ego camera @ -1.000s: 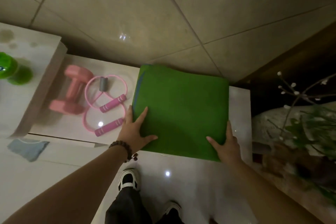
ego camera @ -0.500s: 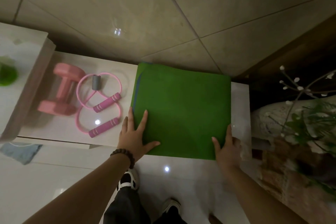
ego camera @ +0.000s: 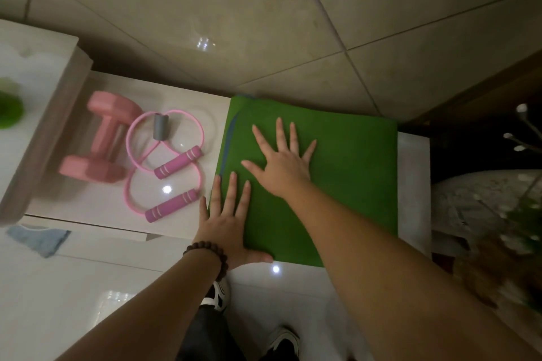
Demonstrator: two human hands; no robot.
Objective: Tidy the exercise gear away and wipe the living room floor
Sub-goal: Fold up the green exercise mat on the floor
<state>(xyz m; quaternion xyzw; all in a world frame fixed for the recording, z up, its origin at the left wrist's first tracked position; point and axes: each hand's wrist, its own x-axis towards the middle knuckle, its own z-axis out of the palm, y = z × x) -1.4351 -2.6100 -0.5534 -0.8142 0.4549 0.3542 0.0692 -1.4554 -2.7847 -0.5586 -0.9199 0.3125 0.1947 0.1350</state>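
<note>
Head view: gear is stowed on the shelf, floor not yet wiped.

My folded green mat (ego camera: 337, 184) lies mid-frame on the white shelf (ego camera: 413, 184), beside the pink dumbbell (ego camera: 102, 138) and pink resistance band (ego camera: 167, 161) at left. My left hand (ego camera: 228, 223) and right hand (ego camera: 281, 164) both press flat on the mat, fingers spread, grasping nothing. Wiping looks undone; a blue cloth (ego camera: 38, 239) waits at lower left.

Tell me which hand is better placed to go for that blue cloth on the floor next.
Left, probably. The left hand rests at the green mat's near-left corner, on the same side as the blue cloth. The right hand lies flat mid-mat and would have to cross over the left arm.
</note>
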